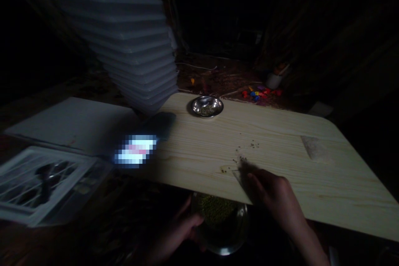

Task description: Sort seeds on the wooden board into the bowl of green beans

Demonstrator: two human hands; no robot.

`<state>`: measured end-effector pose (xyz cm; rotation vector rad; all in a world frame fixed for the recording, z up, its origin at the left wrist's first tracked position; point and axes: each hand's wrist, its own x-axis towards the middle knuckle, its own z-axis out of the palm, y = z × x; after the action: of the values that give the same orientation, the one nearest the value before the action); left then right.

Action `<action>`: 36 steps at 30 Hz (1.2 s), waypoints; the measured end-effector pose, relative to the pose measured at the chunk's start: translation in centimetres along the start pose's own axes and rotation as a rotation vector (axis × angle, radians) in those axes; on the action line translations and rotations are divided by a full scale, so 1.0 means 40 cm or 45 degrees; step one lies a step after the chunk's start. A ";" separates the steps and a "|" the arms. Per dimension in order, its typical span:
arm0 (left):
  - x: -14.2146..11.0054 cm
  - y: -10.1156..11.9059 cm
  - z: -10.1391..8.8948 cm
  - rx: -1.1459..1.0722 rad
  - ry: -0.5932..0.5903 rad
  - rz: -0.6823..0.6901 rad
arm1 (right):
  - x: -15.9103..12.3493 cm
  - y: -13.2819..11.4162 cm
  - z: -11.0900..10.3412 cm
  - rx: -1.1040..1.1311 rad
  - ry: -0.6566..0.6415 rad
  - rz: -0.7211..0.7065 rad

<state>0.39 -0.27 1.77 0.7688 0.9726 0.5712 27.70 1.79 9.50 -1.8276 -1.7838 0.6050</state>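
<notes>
My left hand (190, 226) grips the side of a shiny metal bowl (225, 251), just below the near edge of the wooden-top table (280, 133). Many small green seeds (215, 208), like mung beans, lie inside it. Above the table's near edge, my right hand (271, 187) is low over the top, its fingers pointing to a scatter of loose seeds (238, 156). Those fingers are dark and smeared, so whether they hold anything is unclear. Farther back on the table stands a smaller metal bowl (208, 107) with some seeds or bits in it.
Left of the table are a glowing blurred screen (135, 151), a pale flat panel (71, 120) and a white rack (40, 183). A stack of ridged white sheets (134, 50) rises behind. Colourful small pieces (258, 93) and a white container (274, 80) sit on the floor beyond.
</notes>
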 end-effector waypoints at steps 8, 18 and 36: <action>-0.003 0.019 0.003 0.079 0.017 -0.030 | 0.023 -0.021 0.021 0.008 -0.008 -0.068; 0.000 0.003 -0.013 0.071 0.047 -0.018 | 0.037 -0.036 0.021 0.054 -0.058 -0.078; -0.018 0.047 -0.001 0.101 0.067 -0.037 | 0.005 -0.036 0.033 0.095 -0.107 -0.063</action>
<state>-0.15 0.35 3.60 0.8124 1.0585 0.5325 25.77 2.04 9.42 -1.7267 -1.8300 0.7289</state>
